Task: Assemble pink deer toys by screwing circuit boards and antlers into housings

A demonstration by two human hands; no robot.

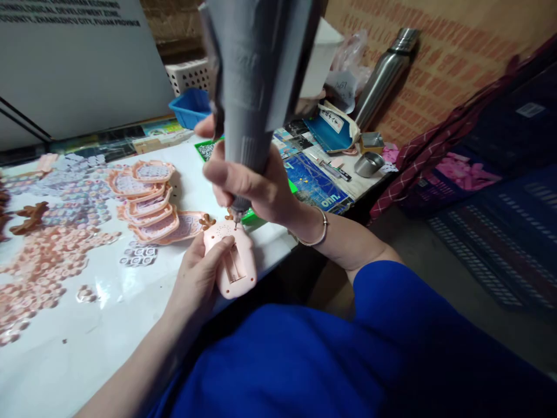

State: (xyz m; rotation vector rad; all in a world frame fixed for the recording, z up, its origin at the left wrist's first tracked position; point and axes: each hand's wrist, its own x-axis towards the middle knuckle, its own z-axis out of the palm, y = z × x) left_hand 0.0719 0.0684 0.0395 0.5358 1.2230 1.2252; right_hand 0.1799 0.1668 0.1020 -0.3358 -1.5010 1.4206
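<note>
My left hand [201, 268] grips a pale pink plastic toy casing [241, 255], its thumb pressed on the back beside an open battery compartment. Small brown antlers [207, 221] stick out from the casing's top, and screw holes show near its corners. Wrapped around a large grey electric screwdriver [250, 87] is my right hand [256, 186]. The tool points down, its bit at a hole in the upper right of the casing. Whether a screw sits under the bit is too small to tell. Part of a green tray [252, 217] shows behind the right hand.
Stacked peach casing halves [150, 203] stand left of my hands, near piles of small peach buttons [39, 273] and brown antler pieces [29, 218]. Behind are a blue basket [189, 109], a steel bottle [385, 78] and a metal cup [369, 165]. Blue crates [491, 244] are on the right.
</note>
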